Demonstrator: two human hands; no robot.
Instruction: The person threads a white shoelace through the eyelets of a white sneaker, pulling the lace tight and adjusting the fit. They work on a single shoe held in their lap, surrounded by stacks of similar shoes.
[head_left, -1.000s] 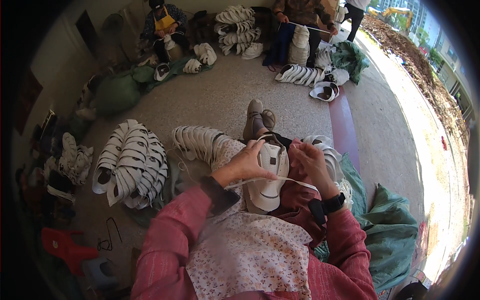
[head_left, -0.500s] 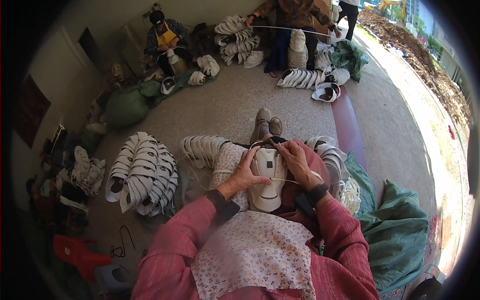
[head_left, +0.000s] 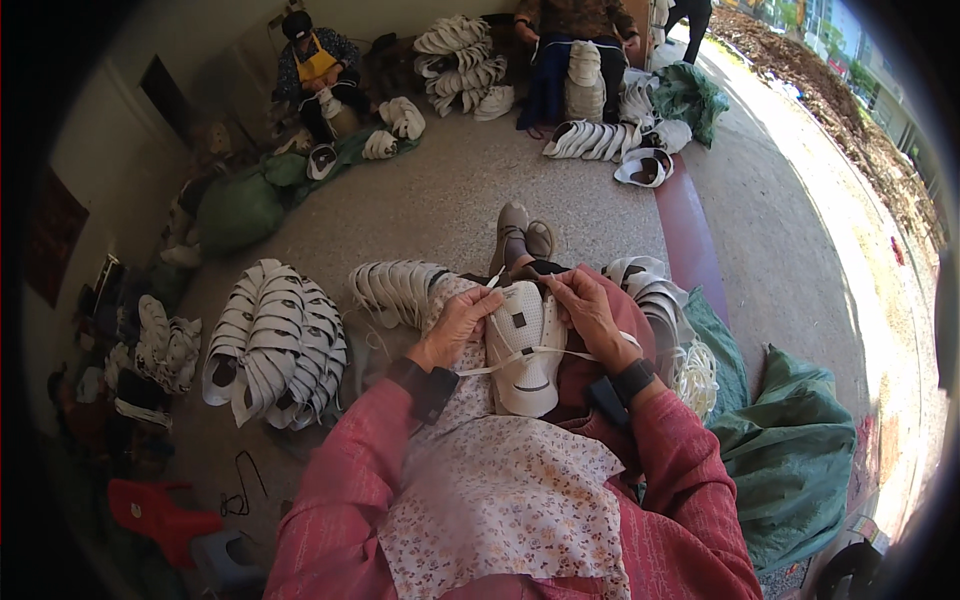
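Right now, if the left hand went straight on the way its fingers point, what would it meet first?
Probably the right hand: the left hand points right across the top of the white shoe upper, which both hold.

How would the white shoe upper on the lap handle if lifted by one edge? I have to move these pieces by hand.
The white shoe upper is a thin shaped shell draped over the lap, so it probably flexes rather than stays rigid. It looks light, since the left hand and right hand steady it with fingertips. The loose lace could snag.
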